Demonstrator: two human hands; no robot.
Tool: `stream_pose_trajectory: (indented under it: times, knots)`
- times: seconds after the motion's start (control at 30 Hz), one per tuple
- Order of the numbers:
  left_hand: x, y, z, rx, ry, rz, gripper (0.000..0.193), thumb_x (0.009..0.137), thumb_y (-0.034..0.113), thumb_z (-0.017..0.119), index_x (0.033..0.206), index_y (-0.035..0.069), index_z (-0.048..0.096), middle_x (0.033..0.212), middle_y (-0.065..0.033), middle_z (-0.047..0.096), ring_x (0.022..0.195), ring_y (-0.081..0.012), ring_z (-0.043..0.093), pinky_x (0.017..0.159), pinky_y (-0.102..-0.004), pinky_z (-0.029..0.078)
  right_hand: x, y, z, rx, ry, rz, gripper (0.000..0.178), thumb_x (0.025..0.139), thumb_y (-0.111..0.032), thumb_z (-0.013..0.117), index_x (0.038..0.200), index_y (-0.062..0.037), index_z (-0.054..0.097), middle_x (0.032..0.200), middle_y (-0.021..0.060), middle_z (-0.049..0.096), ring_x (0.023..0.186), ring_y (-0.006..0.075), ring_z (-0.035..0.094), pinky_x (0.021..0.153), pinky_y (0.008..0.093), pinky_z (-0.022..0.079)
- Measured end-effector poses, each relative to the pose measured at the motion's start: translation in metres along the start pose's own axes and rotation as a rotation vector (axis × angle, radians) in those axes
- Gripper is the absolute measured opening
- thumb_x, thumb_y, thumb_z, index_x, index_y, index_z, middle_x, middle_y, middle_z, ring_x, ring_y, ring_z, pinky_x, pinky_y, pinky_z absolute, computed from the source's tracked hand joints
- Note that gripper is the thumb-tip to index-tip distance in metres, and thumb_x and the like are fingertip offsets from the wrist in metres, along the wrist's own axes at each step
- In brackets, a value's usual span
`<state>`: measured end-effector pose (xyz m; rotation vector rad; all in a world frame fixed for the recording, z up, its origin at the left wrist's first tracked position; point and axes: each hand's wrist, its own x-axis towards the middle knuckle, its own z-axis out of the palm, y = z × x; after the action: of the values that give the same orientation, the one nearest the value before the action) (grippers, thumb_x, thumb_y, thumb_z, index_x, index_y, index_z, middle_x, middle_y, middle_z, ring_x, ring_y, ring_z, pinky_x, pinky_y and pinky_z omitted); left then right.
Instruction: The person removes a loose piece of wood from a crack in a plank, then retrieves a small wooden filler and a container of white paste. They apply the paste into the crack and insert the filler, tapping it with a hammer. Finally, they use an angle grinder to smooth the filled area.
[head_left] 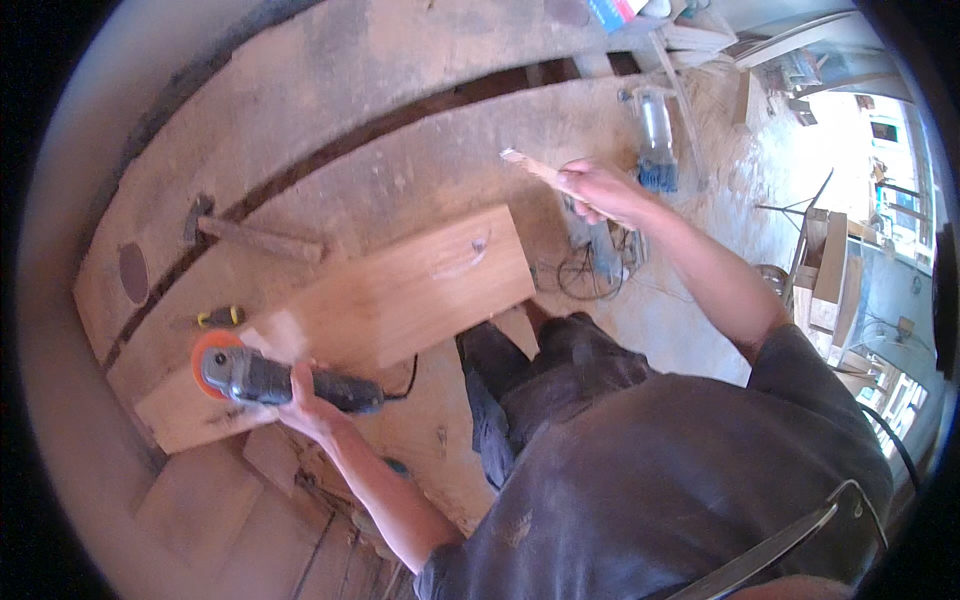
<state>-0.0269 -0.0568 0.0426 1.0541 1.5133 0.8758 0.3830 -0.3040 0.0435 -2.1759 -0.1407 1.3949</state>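
My left hand (308, 405) is closed round the body of an angle grinder (270, 380) with an orange disc (208, 364). The grinder is over the left part of a long light-brown wooden board (390, 300) on the workbench; whether its disc touches the wood I cannot tell. A black cord leaves the tool's rear end. Out to the right and beyond the board, my right hand (605, 195) grips a narrow wooden stick (532, 167) with a whitish tip. On the board's right part, a dark spot (480, 244) shows beside a pale smear.
A hammer (265, 240), a round sanding disc (133, 272) and a yellow-and-black hand tool (222, 317) lie on the bench (420, 150), left of centre. A long dark gap splits the bench top. At right stand a blue-and-silver power tool (656, 140), coiled cable (590, 275) and stacked timber (828, 260).
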Motion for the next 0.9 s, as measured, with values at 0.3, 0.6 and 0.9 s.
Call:
stream_pose_trajectory:
  times: [0.3, 0.6, 0.9]
  knots:
    - [0.003, -0.010, -0.009, -0.074, -0.027, 0.035, 0.036, 0.082, 0.002, 0.067, 0.116, -0.007, 0.058, 0.082, -0.0121, 0.061, 0.065, -0.0213, 0.063, 0.061, -0.0350, 0.057, 0.108, -0.075, 0.066, -0.026, 0.144, -0.028, 0.055, 0.099, -0.049, 0.063, 0.074, -0.0008, 0.057, 0.057, 0.0054, 0.052, 0.041, 0.0159, 0.043, 0.039, 0.0363, 0.031]
    - [0.010, -0.015, -0.018, 0.010, 0.029, -0.004, 0.029, 0.078, 0.012, 0.075, 0.097, -0.007, 0.064, 0.077, -0.0109, 0.065, 0.065, -0.0195, 0.064, 0.062, -0.0329, 0.054, 0.031, -0.020, 0.022, -0.233, -0.004, -0.017, 0.027, 0.108, -0.024, 0.050, 0.112, -0.0031, 0.067, 0.062, 0.0022, 0.057, 0.046, 0.0128, 0.052, 0.042, 0.0288, 0.041]
    - [0.000, -0.004, -0.005, -0.040, -0.015, -0.022, 0.029, 0.082, 0.004, 0.070, 0.106, -0.009, 0.062, 0.083, -0.0141, 0.065, 0.068, -0.0220, 0.066, 0.062, -0.0335, 0.057, -0.045, -0.007, 0.131, -0.648, -0.237, -0.386, 0.023, 0.101, -0.022, 0.055, 0.100, -0.0050, 0.070, 0.075, 0.0185, 0.067, 0.067, 0.0349, 0.068, 0.064, 0.0507, 0.052]
